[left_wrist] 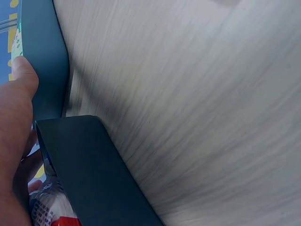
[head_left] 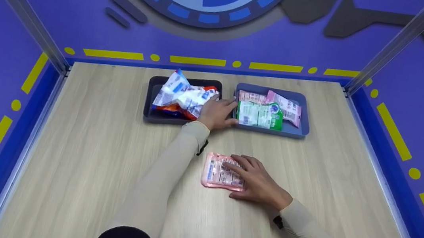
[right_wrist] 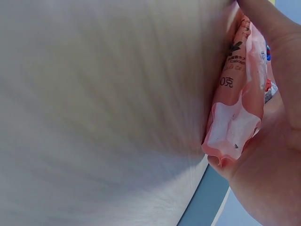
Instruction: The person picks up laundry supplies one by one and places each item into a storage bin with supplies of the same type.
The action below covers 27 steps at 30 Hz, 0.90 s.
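My left hand (head_left: 217,113) is at the gap between two trays, fingers spread. In the left wrist view its thumb (left_wrist: 24,73) lies at the rim of the grey-blue tray (head_left: 270,131); other fingers are partly hidden behind the dark tray (head_left: 164,121). My right hand (head_left: 260,182) grips a pink packet (head_left: 222,172) by its right side, with the thumb along the near edge and fingers over the top and far edge. In the right wrist view, the pink packet (right_wrist: 235,89) sits against the palm, close to the tabletop.
White-and-blue and orange-red packets (head_left: 188,98) are heaped in the dark tray. The grey-blue tray holds a green-and-white packet (head_left: 258,114) and pink packets (head_left: 287,105). Purple panels (head_left: 211,51) border the wooden table (head_left: 84,152) at the back and sides.
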Available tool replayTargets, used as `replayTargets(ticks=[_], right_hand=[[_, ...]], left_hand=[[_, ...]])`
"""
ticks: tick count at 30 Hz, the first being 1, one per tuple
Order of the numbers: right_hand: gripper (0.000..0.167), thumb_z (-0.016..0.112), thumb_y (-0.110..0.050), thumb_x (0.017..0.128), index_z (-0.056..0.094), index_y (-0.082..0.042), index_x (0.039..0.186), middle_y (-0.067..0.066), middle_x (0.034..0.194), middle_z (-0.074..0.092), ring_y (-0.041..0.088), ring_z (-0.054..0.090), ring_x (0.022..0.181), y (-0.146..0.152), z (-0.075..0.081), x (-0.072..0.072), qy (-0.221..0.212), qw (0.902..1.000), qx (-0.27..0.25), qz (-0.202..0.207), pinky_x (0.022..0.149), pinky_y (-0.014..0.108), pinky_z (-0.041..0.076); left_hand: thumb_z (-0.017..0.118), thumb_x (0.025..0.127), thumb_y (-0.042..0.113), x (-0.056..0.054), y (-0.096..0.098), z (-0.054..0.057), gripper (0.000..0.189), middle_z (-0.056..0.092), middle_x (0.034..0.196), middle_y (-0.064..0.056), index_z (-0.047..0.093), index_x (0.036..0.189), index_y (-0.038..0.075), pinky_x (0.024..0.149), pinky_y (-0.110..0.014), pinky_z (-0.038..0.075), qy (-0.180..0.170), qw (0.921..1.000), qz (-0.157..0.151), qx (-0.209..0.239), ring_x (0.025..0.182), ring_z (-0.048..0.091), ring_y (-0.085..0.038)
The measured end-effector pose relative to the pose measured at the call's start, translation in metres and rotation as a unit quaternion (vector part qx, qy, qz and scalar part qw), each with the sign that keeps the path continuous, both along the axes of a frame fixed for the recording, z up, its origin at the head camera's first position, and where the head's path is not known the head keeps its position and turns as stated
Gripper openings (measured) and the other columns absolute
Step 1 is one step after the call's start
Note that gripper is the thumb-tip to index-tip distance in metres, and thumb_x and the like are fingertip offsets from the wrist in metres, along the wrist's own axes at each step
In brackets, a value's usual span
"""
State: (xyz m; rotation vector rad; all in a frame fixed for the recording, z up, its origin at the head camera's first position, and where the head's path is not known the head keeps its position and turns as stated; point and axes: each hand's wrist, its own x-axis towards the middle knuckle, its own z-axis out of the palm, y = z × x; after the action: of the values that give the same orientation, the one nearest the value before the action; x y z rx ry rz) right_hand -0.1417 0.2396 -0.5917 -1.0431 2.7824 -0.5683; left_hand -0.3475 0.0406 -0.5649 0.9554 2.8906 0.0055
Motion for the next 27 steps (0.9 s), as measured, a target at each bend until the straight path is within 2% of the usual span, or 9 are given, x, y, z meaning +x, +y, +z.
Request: replayTargets(ticks=[11, 27], right_hand=[[0.088, 0.082, -0.055, 0.082, 0.044, -0.026, 0.157, 0.012, 0.159, 0.040, 0.040, 0.038, 0.142, 0.0006, -0.0008, -0.0020, 0.007, 0.9999, -0.005, 0.010, 0.113, 0.064, 0.033], [0.082, 0.081, -0.049, 0.086, 0.045, -0.029, 0.156, 0.009, 0.159, 0.040, 0.039, 0.038, 0.143, -0.0008, 0.0020, -0.0024, -0.010, 0.9999, 0.003, -0.001, 0.115, 0.062, 0.033]], left_hand=[[0.043, 0.099, 0.070, -0.0009, 0.0011, -0.0007, 0.080, 0.030, 0.168, 0.001, 0.032, 0.163, 0.023, 0.127, -0.047, 0.016, -0.002, 0.9999, 0.004, -0.011, 0.149, 0.039, -0.020], [0.043, 0.099, 0.071, -0.0013, 0.0004, -0.0011, 0.080, 0.032, 0.167, -0.001, 0.033, 0.162, 0.023, 0.127, -0.048, 0.015, -0.002, 1.0000, 0.003, -0.001, 0.148, 0.040, -0.022]])
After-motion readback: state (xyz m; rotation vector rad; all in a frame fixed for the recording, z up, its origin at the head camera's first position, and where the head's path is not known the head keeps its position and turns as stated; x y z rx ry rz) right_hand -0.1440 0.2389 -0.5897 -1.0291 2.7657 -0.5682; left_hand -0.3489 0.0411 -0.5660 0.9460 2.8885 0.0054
